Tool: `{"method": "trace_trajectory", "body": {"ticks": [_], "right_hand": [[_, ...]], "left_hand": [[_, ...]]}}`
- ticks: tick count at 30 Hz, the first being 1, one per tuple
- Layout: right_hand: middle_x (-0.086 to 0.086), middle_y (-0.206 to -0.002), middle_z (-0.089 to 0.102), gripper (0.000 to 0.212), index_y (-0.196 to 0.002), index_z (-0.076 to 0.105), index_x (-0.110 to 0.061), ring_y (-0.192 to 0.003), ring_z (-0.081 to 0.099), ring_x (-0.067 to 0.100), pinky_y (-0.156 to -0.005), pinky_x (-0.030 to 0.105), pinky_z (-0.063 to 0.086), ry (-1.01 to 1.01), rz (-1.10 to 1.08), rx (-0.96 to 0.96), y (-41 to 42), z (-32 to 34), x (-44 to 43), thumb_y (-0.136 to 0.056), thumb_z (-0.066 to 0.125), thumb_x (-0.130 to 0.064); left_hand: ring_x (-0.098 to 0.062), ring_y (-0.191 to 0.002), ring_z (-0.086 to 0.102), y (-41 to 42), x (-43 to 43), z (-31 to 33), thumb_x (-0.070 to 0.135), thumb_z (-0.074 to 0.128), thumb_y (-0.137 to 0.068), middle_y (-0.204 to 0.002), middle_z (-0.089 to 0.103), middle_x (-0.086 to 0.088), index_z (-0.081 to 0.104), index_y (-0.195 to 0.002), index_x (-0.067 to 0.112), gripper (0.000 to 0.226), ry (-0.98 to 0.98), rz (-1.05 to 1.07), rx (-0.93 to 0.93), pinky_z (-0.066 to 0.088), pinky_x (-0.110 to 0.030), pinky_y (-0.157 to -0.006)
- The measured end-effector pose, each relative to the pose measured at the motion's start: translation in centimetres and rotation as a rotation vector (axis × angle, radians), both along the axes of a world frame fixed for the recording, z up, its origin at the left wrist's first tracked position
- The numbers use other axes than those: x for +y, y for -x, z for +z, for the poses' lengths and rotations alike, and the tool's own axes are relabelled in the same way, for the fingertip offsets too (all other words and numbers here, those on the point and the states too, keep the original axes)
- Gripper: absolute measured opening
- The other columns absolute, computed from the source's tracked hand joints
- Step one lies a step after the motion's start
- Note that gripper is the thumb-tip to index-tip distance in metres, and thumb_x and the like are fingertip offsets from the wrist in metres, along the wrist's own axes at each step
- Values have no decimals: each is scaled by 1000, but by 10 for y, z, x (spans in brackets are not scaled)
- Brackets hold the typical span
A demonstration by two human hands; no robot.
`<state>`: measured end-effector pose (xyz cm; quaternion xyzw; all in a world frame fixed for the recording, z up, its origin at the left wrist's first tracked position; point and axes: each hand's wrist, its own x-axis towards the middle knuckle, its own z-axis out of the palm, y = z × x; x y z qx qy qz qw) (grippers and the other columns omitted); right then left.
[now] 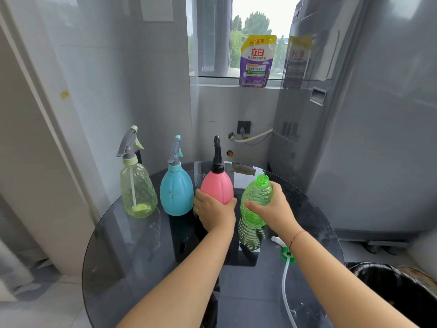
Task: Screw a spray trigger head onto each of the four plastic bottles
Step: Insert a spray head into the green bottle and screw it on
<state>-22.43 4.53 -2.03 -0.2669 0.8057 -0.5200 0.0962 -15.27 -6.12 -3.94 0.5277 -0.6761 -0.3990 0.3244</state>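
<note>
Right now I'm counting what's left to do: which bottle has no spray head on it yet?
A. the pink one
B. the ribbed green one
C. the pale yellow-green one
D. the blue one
B: the ribbed green bottle, held by the right hand, has a bare open neck, and a green trigger head with its tube lies on the glass table.

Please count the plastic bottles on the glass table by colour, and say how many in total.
Pale yellow-green clear plastic bottle: 1
Blue opaque plastic bottle: 1
Pink opaque plastic bottle: 1
Bright green ribbed clear plastic bottle: 1
Total: 4
</note>
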Motion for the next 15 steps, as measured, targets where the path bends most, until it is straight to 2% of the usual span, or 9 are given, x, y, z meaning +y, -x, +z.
{"method": "trace_trajectory", "body": {"ticks": [4,7,10,12,15], "right_hand": [[5,-119,60,69,-126,44,-23,-109,61,24,-94,48,51,10,7,-9,-5,0,2,-69,83,-25],[4,-117,61,64,-118,44,-28,-106,61,23,-93,47,51,10,8,2,-13,1,6,-68,83,-24],[1,-114,61,61,-111,42,-33,-104,61,20,-92,45,51,7,17,22,-28,-1,13,-67,83,-24],[-2,-113,60,63,-112,41,-34,-104,61,17,-90,39,51,3,31,27,-42,-3,18,-66,83,-25],[-12,-105,60,64,-112,40,-38,-94,60,0,-74,18,48,32,98,14,-67,2,25,-66,83,-24]], "left_hand": [[-37,-136,33,-7,11,0,34,84,-71,-150,31,-17,16,-149,1,108,-35,-8,13,41,-50,-106],[-36,-136,33,-22,30,-2,26,79,-78,-151,27,-17,14,-149,3,99,11,-30,40,43,-47,-105],[-33,-142,23,-48,55,-9,14,72,-82,-156,19,-14,9,-151,8,94,91,-210,13,36,-44,-112],[-30,-146,11,-67,67,-14,16,74,-79,-159,10,-7,4,-152,14,101,100,-398,-10,25,-43,-118],[-21,-146,7,-96,75,-17,24,81,-66,-159,6,2,-7,-152,24,123,91,-576,-4,21,-40,-118]]}}
